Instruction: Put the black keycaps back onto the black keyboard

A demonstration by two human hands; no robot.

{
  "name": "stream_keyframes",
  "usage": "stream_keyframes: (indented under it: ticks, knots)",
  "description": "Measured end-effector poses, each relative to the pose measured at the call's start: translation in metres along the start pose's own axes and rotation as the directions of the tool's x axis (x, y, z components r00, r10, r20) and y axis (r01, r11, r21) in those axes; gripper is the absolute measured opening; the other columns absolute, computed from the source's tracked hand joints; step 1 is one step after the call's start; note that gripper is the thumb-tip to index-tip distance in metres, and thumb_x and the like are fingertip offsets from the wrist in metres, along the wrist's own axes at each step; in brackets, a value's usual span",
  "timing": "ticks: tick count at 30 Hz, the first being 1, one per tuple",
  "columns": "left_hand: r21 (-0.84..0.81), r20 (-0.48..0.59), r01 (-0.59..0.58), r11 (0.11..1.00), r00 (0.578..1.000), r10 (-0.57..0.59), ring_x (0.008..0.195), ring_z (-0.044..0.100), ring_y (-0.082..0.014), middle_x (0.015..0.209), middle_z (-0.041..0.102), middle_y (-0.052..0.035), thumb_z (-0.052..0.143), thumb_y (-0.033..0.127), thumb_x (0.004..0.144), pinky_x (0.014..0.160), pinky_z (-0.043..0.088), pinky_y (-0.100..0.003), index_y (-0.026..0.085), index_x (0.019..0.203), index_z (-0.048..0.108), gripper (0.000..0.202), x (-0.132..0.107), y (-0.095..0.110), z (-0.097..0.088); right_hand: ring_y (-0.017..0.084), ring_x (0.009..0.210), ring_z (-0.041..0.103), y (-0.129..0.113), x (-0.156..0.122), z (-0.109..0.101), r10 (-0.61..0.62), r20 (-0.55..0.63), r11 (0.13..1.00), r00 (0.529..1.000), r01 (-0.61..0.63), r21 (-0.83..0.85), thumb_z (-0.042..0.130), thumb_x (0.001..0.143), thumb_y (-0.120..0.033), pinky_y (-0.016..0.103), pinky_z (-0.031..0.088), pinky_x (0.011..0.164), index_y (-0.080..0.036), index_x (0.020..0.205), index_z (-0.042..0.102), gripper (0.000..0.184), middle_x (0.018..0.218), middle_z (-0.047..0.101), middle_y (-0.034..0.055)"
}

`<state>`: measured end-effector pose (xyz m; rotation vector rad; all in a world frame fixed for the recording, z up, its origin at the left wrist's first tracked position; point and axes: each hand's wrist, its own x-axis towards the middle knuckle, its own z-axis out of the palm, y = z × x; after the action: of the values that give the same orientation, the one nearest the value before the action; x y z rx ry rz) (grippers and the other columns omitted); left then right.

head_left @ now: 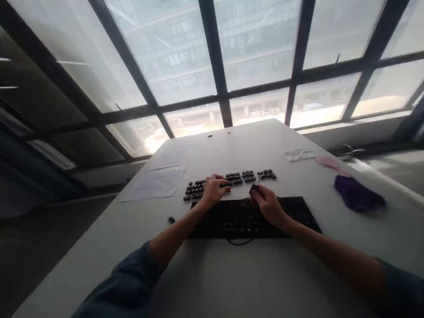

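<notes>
A black keyboard (245, 221) lies on the white table in front of me, its cable looping out at the near edge. Beyond it several loose black keycaps (233, 179) sit in grouped rows. Over these rows is my left hand (213, 191), thumb and forefinger apart with keycaps near the tips. Just above the keyboard's far edge, my right hand (268, 205) is closed round a small dark tool with thin pale wire prongs, which looks like a keycap puller (254, 188). Whether a keycap is caught in it, I cannot make out.
Printed paper sheets (155, 184) lie at the left. One small dark piece (171, 219) rests left of the keyboard. On the right are a white bundle (298, 154), a pink cloth (327, 162) and a purple cloth (359, 193). Large windows (258, 48) stand behind the table.
</notes>
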<state>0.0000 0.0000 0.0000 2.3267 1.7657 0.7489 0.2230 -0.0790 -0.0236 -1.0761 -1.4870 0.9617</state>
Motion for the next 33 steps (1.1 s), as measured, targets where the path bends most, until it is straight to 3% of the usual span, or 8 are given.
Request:
stream_keyframes:
  ticks: [6,11,20,26,33]
  knots:
    - [-0.147,0.041,-0.248,0.958,0.966,0.256,0.102,0.058,-0.023,0.103,0.066,-0.0051,0.066,0.022,0.09,0.094,0.045,-0.038,0.025,0.102,0.076,0.016,-0.056,0.032,0.001,0.014,0.06,0.045,0.0,-0.01,-0.01,-0.062,0.084,0.982,0.995,0.076,-0.172,0.05,0.095,-0.032,0.028,0.034,0.057,-0.02,0.073,0.048,0.026,0.064,0.051,-0.0017]
    - [-0.233,0.125,-0.259,0.937,0.948,0.293,0.097,0.059,-0.0235,0.096,0.067,-0.0052,0.076,0.041,0.082,0.087,0.047,-0.036,0.025,0.101,0.076,0.025,-0.083,0.049,0.008,0.015,0.064,0.05,0.002,-0.012,-0.008,-0.054,0.164,0.975,0.985,0.088,-0.203,0.049,0.095,-0.028,0.028,0.037,0.061,-0.019,0.074,0.05,0.023,0.067,0.057,-0.0007]
    - [-0.248,0.122,-0.331,0.91,0.922,0.368,0.092,0.06,-0.0221,0.093,0.069,-0.0043,0.083,0.037,0.076,0.085,0.046,-0.033,0.022,0.09,0.076,0.021,-0.083,0.043,0.017,0.017,0.068,0.05,-0.001,-0.018,-0.008,-0.203,0.319,0.91,0.926,0.299,-0.287,0.05,0.095,-0.021,0.029,0.036,0.064,-0.02,0.074,0.049,0.021,0.075,0.058,0.0016]
    - [-0.304,0.181,-0.39,0.869,0.872,0.454,0.092,0.063,-0.0213,0.093,0.071,-0.0042,0.078,0.034,0.081,0.086,0.047,-0.032,0.022,0.088,0.076,0.014,-0.077,0.05,0.016,0.018,0.074,0.052,0.001,-0.023,-0.008,-0.318,0.356,0.871,0.879,0.419,-0.256,0.045,0.1,-0.02,0.03,0.039,0.069,-0.021,0.081,0.051,0.019,0.084,0.06,0.0046]
    - [-0.326,0.169,-0.377,0.867,0.879,0.445,0.095,0.063,-0.0213,0.099,0.068,-0.0069,0.071,0.025,0.085,0.085,0.05,-0.03,0.018,0.092,0.072,0.01,-0.083,0.054,0.015,0.018,0.075,0.055,0.008,-0.026,-0.011,-0.41,0.314,0.843,0.857,0.487,-0.229,0.045,0.099,-0.019,0.029,0.042,0.069,-0.022,0.086,0.052,0.016,0.084,0.059,0.0045]
